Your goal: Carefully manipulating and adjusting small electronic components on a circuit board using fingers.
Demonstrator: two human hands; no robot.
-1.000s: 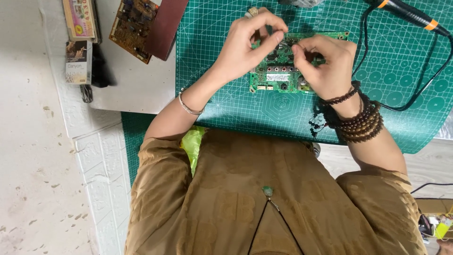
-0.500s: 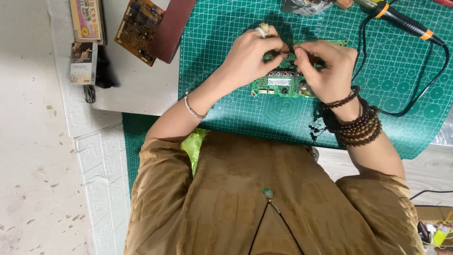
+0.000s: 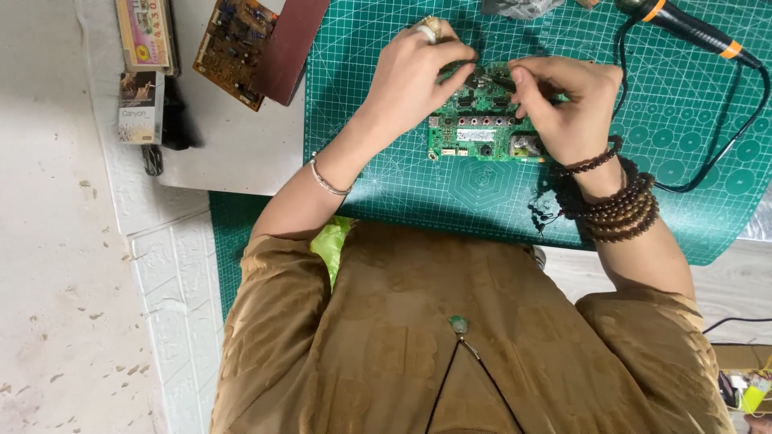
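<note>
A green circuit board (image 3: pixel 482 133) with several connectors lies on a green cutting mat (image 3: pixel 386 169). My left hand (image 3: pixel 414 76), with a ring and a thin bangle, reaches over the board's upper left, its fingertips pinched at the board's top edge. My right hand (image 3: pixel 567 108), with dark bead bracelets at the wrist, covers the board's right end. Its thumb and forefinger pinch a small dark part (image 3: pixel 494 80) over the board's top. The two sets of fingertips nearly meet there. What exactly they grip is hidden by the fingers.
A soldering iron (image 3: pixel 687 28) with an orange band lies at the mat's top right, its black cable (image 3: pixel 728 149) looping across the mat. On the grey surface (image 3: pixel 233 153) to the left are a brown circuit board (image 3: pixel 233 48), a dark red sheet (image 3: pixel 291 48) and two small boxes (image 3: pixel 141 108).
Both hands stay on the green board; their fingertips have drawn to its top edge. The view has shifted slightly, so the board sits a little lower and more central in the frame.
</note>
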